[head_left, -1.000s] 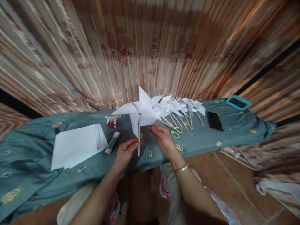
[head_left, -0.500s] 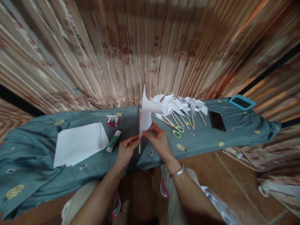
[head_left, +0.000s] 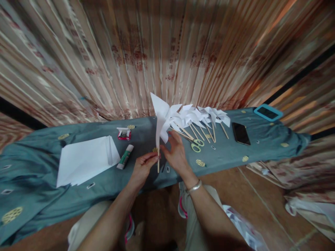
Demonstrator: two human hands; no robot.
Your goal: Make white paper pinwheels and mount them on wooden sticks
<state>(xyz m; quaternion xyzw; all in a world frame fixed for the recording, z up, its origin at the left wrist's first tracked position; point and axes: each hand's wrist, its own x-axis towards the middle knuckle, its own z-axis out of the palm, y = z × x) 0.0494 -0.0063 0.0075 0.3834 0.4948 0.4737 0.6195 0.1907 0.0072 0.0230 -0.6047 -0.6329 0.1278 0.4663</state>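
Note:
A white paper pinwheel point(head_left: 161, 116) stands upright on a thin wooden stick, which my left hand point(head_left: 142, 166) pinches near its lower end. Just right of the stick, my right hand point(head_left: 176, 152) has its fingers apart, close below the paper blades and holding nothing that I can see. Behind and to the right lie several finished-looking white pinwheels point(head_left: 202, 116) in an overlapping row, their sticks pointing toward me. Green-handled scissors point(head_left: 196, 145) rest beside those sticks, with the blades partly hidden.
On the blue-green cloth point(head_left: 104, 195), a stack of white paper point(head_left: 83, 160) lies left, near a glue stick point(head_left: 125, 157) and a small open red box point(head_left: 124, 134). A black phone point(head_left: 241, 133) and a blue-framed device point(head_left: 268, 113) are at right. A striped curtain point(head_left: 146, 52) hangs behind.
The held pinwheel has turned, so its blades now show more spread. My right hand has let go at the stick and opened slightly to the right; my left hand keeps its hold.

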